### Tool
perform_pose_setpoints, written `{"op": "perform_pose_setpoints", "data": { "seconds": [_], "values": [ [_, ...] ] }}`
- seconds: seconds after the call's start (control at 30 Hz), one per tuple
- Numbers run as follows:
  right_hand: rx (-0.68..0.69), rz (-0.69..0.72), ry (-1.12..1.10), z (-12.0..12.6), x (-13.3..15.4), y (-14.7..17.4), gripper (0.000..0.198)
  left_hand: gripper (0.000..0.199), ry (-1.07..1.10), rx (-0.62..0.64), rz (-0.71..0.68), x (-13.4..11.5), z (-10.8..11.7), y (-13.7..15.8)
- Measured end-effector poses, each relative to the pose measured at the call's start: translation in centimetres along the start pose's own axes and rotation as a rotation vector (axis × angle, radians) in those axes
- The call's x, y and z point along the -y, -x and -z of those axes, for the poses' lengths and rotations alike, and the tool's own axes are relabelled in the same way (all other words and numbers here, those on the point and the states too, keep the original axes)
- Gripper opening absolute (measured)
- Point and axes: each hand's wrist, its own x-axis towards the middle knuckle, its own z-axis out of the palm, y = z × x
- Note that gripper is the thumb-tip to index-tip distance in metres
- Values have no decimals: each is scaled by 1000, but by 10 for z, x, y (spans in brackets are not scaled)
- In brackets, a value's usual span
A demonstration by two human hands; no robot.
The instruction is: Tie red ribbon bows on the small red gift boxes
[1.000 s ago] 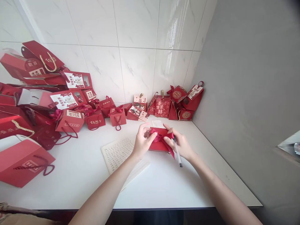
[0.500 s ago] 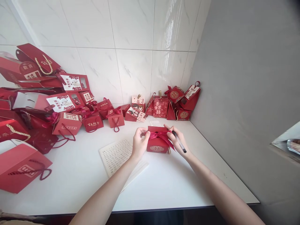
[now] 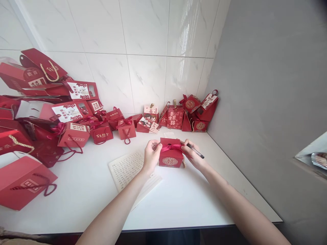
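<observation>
Head view: ribbon (image 3: 171,147) crosses the red box (image 3: 170,157), its contents hidden.

Red box (image 3: 170,160) between 2 grips (image 3: 151,156) (image 3: 193,158)

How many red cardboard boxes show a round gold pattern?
3: the pink-ribboned red box between the left hand and right hand; a tilted red box and another red box below it, both near the grey wall. Others may be hidden.
</observation>
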Motion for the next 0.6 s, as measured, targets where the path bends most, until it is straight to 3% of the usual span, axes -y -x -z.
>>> {"op": "perform_pose_setpoints", "data": {
  "seconds": [0.1, 0.2, 0.3, 0.37, 0.43, 0.53, 0.6],
  "values": [
    [60, 7, 108, 6, 0, 2, 37, 14, 6, 9, 0, 0, 2, -3],
    [219, 80, 391, 8, 0, 5, 62, 13, 1, -5, -26, -2, 4, -3],
    [279, 227, 625, 4, 1, 6, 62, 11, -54, -40, -171, -10, 5, 2],
    [250, 376, 689, 1, 1, 6, 48, 7, -120, -21, -389, -16, 6, 9],
    [192, 528, 733, -1, 0, 5, 40, 4, -221, 80, -732, -23, 7, 16],
    [81, 723, 761, 1, -1, 5, 38, 16, -397, 261, -1232, -29, 8, 24],
    [28, 825, 760, 3, 1, 5, 36, 23, -397, 274, -1356, -29, 10, 25]
  ]
}}
